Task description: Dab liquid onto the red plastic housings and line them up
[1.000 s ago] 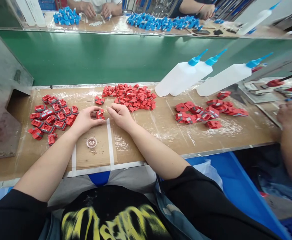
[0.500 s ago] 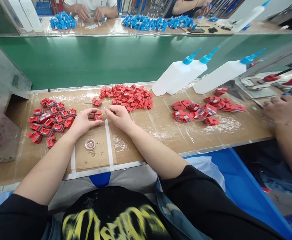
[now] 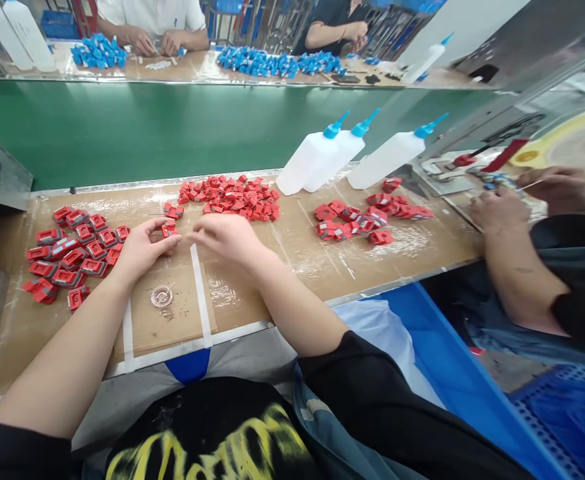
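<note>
The left hand [image 3: 145, 250] had its fingers closed on a red piece [image 3: 169, 229], just beyond the clear round dish [image 3: 162, 297]. The right hand [image 3: 232, 240], blurred, was beyond the dish and to its right; its grip could not be told. Left of the dish lay spread-out red-and-grey pieces [image 3: 73, 259]; beyond it, a red heap [image 3: 232, 200]. Which were finished was unclear.
</note>
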{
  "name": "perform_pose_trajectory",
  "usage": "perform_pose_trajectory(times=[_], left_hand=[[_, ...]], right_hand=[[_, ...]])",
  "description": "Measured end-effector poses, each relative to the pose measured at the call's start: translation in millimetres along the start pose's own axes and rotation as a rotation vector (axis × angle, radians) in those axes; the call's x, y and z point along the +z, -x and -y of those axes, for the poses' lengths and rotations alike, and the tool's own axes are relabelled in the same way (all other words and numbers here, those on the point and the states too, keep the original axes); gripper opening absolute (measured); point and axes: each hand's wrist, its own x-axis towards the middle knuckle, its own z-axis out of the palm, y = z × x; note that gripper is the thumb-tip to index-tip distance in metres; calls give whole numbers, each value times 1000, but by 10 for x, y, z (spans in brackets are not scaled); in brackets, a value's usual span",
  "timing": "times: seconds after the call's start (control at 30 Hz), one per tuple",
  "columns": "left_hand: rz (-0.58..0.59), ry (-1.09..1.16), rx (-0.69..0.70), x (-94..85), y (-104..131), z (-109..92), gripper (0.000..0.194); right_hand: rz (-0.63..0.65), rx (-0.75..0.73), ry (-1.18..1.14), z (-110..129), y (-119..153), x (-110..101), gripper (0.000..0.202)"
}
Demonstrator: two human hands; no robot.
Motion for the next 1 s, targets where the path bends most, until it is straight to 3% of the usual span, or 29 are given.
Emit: perform_pose_trajectory(times=[0.1, 0.23, 0.33, 0.47, 0.63, 0.77, 1.0], left_hand=[[17, 23, -8, 0, 15, -19, 67], [37, 0, -18, -13, 20, -9, 69], [39, -16, 16, -26, 10, 40, 70], [41, -19, 58, -24, 20, 67, 68], [-15, -159, 167, 6, 93, -25, 65], [-97, -281, 274, 20, 119, -37, 58], [-130, -362, 336, 18, 105, -14, 55]], right_hand=[[-58, 195, 149, -349, -49, -159, 24], [44, 207, 193, -537, -94, -115, 17], [-50, 153, 49, -505, -120, -30, 11], [-235, 73, -435, -374, -146, 104, 17], [-154, 138, -951, -181, -154, 285, 38], [-159, 150, -1079, -87, -150, 281, 50], [-142, 208, -1148, -114, -140, 264, 41]])
